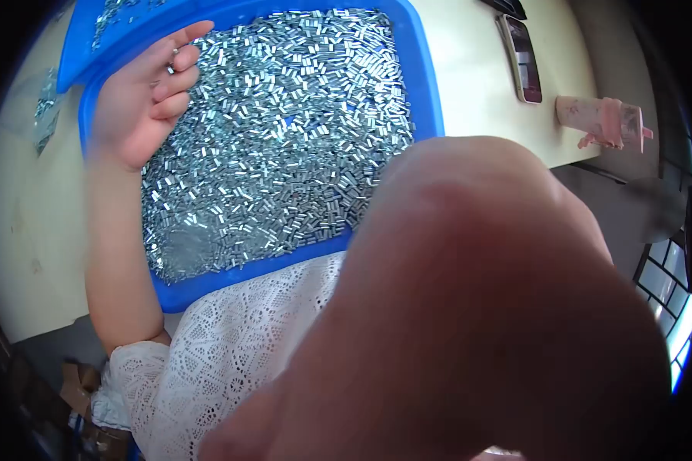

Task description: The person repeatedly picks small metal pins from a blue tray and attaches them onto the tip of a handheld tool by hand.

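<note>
A blue tray (pixel 427 84) holds a thick layer of small, shiny metal pieces (pixel 284 131). Over its left side is my left hand (pixel 150 96), palm turned up, its fingers curled in with the index finger stretched further out; a small metallic bit shows between the fingers. My right hand (pixel 469 200) is raised very near the camera and blurred, covering the lower right of the view; its fingers cannot be made out. A clear round patch (pixel 188 252), maybe plastic, lies on the pieces at the tray's near left corner.
A phone (pixel 524 61) lies on the pale table (pixel 477 54) to the right of the tray, with a pink cup (pixel 603 119) lying beyond it. Another blue container (pixel 77 46) is at the upper left, above a small clear bag (pixel 48 115). A cardboard box (pixel 77 388) sits below left.
</note>
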`<action>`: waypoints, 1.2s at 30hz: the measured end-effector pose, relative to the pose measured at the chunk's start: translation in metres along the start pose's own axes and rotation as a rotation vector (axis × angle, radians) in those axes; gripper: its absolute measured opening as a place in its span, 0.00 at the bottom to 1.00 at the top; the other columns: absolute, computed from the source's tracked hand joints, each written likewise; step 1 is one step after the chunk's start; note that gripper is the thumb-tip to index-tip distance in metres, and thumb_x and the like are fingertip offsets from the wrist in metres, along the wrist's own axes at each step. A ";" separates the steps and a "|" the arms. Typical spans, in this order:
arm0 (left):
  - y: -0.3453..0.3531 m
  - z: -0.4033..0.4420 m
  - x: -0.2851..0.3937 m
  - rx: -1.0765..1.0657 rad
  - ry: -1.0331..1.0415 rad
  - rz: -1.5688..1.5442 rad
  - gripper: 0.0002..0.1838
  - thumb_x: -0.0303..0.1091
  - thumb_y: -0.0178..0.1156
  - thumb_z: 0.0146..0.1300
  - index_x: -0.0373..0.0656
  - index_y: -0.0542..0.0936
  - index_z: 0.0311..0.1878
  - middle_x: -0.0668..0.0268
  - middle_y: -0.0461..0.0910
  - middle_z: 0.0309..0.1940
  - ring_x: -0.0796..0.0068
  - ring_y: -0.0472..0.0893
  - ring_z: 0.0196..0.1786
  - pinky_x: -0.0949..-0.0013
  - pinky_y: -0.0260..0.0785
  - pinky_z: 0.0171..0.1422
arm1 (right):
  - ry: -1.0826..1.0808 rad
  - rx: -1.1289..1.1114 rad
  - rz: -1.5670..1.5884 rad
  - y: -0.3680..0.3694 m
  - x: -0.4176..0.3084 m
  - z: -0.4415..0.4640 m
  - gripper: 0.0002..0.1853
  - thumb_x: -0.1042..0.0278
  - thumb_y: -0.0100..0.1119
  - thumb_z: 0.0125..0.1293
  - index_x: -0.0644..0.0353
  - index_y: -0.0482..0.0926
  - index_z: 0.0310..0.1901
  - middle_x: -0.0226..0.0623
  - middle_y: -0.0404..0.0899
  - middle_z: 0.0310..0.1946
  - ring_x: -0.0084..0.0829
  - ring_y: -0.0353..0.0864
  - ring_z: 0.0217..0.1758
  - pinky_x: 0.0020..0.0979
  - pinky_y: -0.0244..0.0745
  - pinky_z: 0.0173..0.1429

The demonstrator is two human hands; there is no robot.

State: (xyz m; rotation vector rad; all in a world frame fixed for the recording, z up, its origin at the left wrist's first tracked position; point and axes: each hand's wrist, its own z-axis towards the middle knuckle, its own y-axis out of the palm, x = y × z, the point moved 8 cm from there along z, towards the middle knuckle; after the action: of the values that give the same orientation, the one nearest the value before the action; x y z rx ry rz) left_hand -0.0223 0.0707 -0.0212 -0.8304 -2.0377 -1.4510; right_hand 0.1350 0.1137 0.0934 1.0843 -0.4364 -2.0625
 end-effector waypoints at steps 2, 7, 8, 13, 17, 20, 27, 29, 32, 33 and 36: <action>0.002 0.000 0.000 -0.023 -0.001 0.001 0.19 0.31 0.43 0.66 0.31 0.62 0.57 0.71 0.63 0.28 0.89 0.57 0.22 0.86 0.47 0.19 | -0.007 -0.015 0.028 -0.003 0.007 0.006 0.12 0.54 0.54 0.60 0.52 0.78 0.38 0.38 0.75 0.39 0.34 0.71 0.43 0.37 0.68 0.51; -0.004 0.001 -0.003 -0.075 0.007 -0.063 0.10 0.32 0.42 0.67 0.37 0.67 0.45 0.70 0.64 0.25 0.87 0.57 0.22 0.85 0.47 0.18 | -0.009 -0.035 0.077 -0.006 0.018 0.015 0.12 0.55 0.55 0.60 0.54 0.77 0.38 0.39 0.75 0.39 0.34 0.72 0.42 0.36 0.68 0.51; -0.005 0.001 -0.003 -0.032 0.000 -0.065 0.08 0.32 0.42 0.67 0.39 0.68 0.42 0.70 0.64 0.24 0.87 0.56 0.22 0.85 0.47 0.18 | -0.006 -0.043 0.085 -0.007 0.020 0.018 0.13 0.55 0.55 0.60 0.54 0.77 0.38 0.39 0.76 0.39 0.34 0.72 0.42 0.36 0.68 0.51; -0.003 0.002 -0.004 0.048 -0.010 -0.059 0.11 0.37 0.46 0.67 0.40 0.70 0.43 0.74 0.62 0.22 0.89 0.55 0.20 0.86 0.46 0.17 | 0.002 -0.030 0.092 -0.010 0.022 0.019 0.13 0.56 0.56 0.59 0.56 0.77 0.39 0.40 0.76 0.38 0.34 0.72 0.42 0.35 0.69 0.50; -0.004 0.003 -0.002 0.067 0.035 -0.029 0.15 0.42 0.48 0.66 0.39 0.72 0.43 0.74 0.60 0.22 0.89 0.55 0.20 0.87 0.47 0.17 | 0.019 0.037 0.056 -0.013 0.010 0.005 0.13 0.57 0.57 0.59 0.57 0.77 0.39 0.41 0.76 0.38 0.34 0.73 0.41 0.34 0.69 0.50; -0.005 0.004 0.001 0.050 0.051 -0.030 0.15 0.44 0.50 0.65 0.40 0.73 0.40 0.74 0.60 0.23 0.88 0.55 0.21 0.87 0.47 0.17 | 0.029 0.025 0.052 -0.015 0.006 0.010 0.13 0.57 0.57 0.59 0.57 0.77 0.40 0.41 0.76 0.37 0.34 0.73 0.41 0.33 0.69 0.50; -0.011 0.006 0.001 0.035 0.052 -0.054 0.17 0.42 0.52 0.64 0.35 0.72 0.44 0.75 0.61 0.22 0.89 0.57 0.21 0.86 0.47 0.18 | 0.045 0.026 0.073 -0.011 0.007 0.016 0.14 0.59 0.58 0.58 0.59 0.77 0.40 0.42 0.77 0.36 0.33 0.74 0.40 0.32 0.70 0.49; -0.012 0.005 0.001 0.099 0.058 -0.070 0.17 0.37 0.51 0.65 0.32 0.70 0.49 0.74 0.63 0.25 0.89 0.58 0.22 0.86 0.48 0.19 | 0.061 0.067 0.036 -0.010 -0.006 0.007 0.14 0.59 0.59 0.58 0.60 0.77 0.41 0.42 0.77 0.36 0.33 0.74 0.40 0.32 0.70 0.49; -0.010 0.005 0.005 0.123 0.088 0.037 0.17 0.33 0.50 0.64 0.30 0.68 0.51 0.72 0.65 0.28 0.89 0.59 0.23 0.86 0.49 0.20 | 0.063 0.086 0.020 -0.007 -0.012 0.003 0.15 0.60 0.59 0.58 0.61 0.77 0.41 0.43 0.77 0.36 0.33 0.75 0.39 0.31 0.70 0.49; -0.010 0.005 0.005 0.121 0.116 0.028 0.17 0.29 0.49 0.64 0.28 0.67 0.52 0.70 0.67 0.29 0.89 0.60 0.24 0.86 0.50 0.20 | 0.058 0.082 0.024 -0.006 -0.011 0.005 0.15 0.60 0.59 0.58 0.61 0.77 0.41 0.43 0.77 0.36 0.33 0.75 0.39 0.31 0.70 0.49; -0.013 0.005 0.003 0.050 0.091 0.010 0.17 0.27 0.47 0.64 0.28 0.66 0.54 0.69 0.68 0.31 0.89 0.60 0.24 0.87 0.50 0.21 | 0.058 0.065 0.024 -0.002 -0.014 0.013 0.15 0.60 0.60 0.57 0.62 0.77 0.41 0.43 0.77 0.35 0.33 0.75 0.39 0.31 0.70 0.49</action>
State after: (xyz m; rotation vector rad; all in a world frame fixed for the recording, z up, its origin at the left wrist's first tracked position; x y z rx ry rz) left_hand -0.0338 0.0734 -0.0288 -0.7404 -1.9907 -1.4011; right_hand 0.1285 0.1248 0.1073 1.1694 -0.4881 -2.0030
